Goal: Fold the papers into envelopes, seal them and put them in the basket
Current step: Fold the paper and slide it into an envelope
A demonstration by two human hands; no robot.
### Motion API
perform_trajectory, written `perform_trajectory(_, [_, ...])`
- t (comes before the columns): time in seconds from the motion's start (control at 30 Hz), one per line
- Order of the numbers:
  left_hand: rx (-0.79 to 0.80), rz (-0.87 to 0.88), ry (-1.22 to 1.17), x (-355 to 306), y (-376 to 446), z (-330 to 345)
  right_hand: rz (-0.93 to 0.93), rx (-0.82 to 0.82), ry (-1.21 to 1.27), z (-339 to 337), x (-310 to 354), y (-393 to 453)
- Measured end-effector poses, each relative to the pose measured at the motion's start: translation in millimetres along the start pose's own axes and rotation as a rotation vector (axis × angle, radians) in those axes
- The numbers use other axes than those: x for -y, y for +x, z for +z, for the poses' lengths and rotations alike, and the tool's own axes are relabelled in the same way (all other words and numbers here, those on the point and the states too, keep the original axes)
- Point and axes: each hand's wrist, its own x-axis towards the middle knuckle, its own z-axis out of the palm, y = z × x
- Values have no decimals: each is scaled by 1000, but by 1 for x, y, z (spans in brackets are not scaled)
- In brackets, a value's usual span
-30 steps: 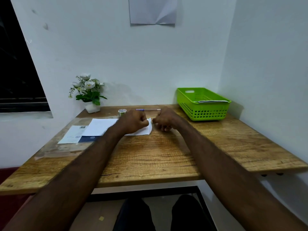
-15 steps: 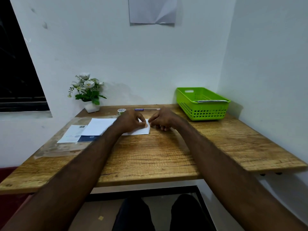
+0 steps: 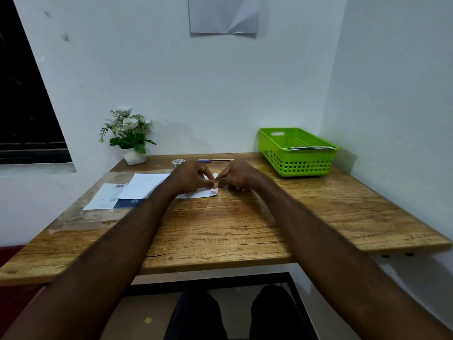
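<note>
A partly folded white paper (image 3: 204,193) lies on the wooden table (image 3: 220,229), mostly hidden under my hands. My left hand (image 3: 190,177) presses on it, thumb tip at its right end. My right hand (image 3: 239,176) meets it from the right, fingertips pinching the paper's right edge. A green plastic basket (image 3: 297,152) stands at the back right with a white envelope lying inside near its front rim. Loose sheets (image 3: 144,185) lie to the left of my left hand.
A small tape roll (image 3: 178,162) and a blue pen (image 3: 214,160) lie behind my hands. A white pot of flowers (image 3: 128,137) stands at the back left. A printed card (image 3: 107,196) sits near the table's left edge. Walls close off the back and right.
My hands have gone from closed fists apart on the paper to fingertips meeting at its right end. The paper's right edge now shows lifted and curled.
</note>
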Motion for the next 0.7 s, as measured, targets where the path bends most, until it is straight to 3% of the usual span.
perform_trajectory(0.33, [146, 12, -2, 1, 0, -10, 51, -92, 51, 8, -6, 10])
perform_trajectory(0.7, [278, -28, 81, -3, -3, -19, 87, 3, -333, 7, 17, 8])
